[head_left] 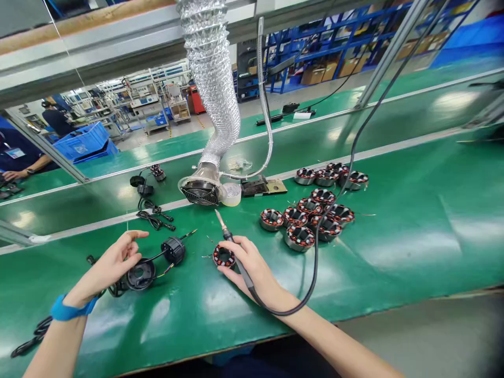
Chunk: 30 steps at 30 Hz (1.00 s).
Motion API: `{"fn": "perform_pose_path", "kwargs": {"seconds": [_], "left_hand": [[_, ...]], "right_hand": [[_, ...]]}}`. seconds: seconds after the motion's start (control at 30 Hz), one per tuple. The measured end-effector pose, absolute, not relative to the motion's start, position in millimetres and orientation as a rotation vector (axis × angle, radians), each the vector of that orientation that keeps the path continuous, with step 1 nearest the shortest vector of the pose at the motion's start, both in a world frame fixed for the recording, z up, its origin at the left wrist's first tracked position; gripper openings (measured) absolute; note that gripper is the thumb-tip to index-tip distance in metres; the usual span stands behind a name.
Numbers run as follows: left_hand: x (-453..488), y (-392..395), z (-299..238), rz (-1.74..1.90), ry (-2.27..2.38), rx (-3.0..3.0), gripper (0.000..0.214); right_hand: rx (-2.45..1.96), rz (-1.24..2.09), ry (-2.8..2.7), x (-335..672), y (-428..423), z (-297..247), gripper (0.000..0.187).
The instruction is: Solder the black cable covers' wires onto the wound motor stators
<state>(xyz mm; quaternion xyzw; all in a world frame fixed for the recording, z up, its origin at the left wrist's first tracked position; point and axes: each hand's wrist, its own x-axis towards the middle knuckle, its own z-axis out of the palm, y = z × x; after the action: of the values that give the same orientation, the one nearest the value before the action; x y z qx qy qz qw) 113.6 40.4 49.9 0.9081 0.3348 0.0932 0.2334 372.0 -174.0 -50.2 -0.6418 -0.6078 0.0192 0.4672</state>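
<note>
Factory workshop, green workbench [409,236], foil duct [220,94], blue crates [81,144]

Black-handled soldering iron [227,235] slanted, tip forward; ring-shaped stator [219,258] beside it; round black housing [147,274] at left.

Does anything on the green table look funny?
Nothing looks spilled. A bit odd: the long black cord of the dark grey pen-shaped soldering iron in the right hand loops across that wrist and in front of the round metal rings with orange wire, looking in the way.
</note>
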Motion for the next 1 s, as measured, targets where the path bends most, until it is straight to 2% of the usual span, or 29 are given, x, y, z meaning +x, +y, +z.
{"fn": "perform_pose_path", "kwargs": {"seconds": [0.1, 0.23, 0.37, 0.47, 0.53, 0.6, 0.67, 0.77, 0.9, 1.0], "left_hand": [[123, 51, 35, 0.475, 1.017, 2.858, 0.03], [133, 71, 23, 0.645, 1.095, 3.207, 0.031], [137, 72, 33, 0.715, 1.261, 2.89, 0.03], [147, 36, 46, 0.797, 1.289, 2.485, 0.037], [160, -1, 50, 0.887, 1.156, 2.454, 0.044], [176, -36, 46, 0.775, 0.893, 2.631, 0.045], [194, -59, 37, 0.522, 0.644, 2.937, 0.032], [210, -68, 20, 0.273, 0.404, 3.357, 0.028], [208, -67, 7, 0.314, 0.184, 3.523, 0.029], [205, -76, 1, 0.299, 0.326, 3.335, 0.028]], "right_hand": [[-1.628, 0.061, -1.428, 369, -171, -50, 0.059], [-1.587, 0.126, -1.449, 368, -166, -50, 0.06], [-1.556, 0.171, -1.441, 372, -166, -52, 0.059], [-1.53, 0.236, -1.422, 375, -169, -54, 0.058], [-1.513, 0.279, -1.402, 375, -170, -53, 0.059], [-1.497, 0.312, -1.385, 375, -170, -52, 0.059], [-1.478, 0.335, -1.367, 375, -171, -50, 0.061], [-1.459, 0.355, -1.339, 375, -172, -49, 0.062], [-1.467, 0.358, -1.343, 377, -173, -48, 0.06], [-1.479, 0.372, -1.347, 378, -173, -46, 0.057]]}}
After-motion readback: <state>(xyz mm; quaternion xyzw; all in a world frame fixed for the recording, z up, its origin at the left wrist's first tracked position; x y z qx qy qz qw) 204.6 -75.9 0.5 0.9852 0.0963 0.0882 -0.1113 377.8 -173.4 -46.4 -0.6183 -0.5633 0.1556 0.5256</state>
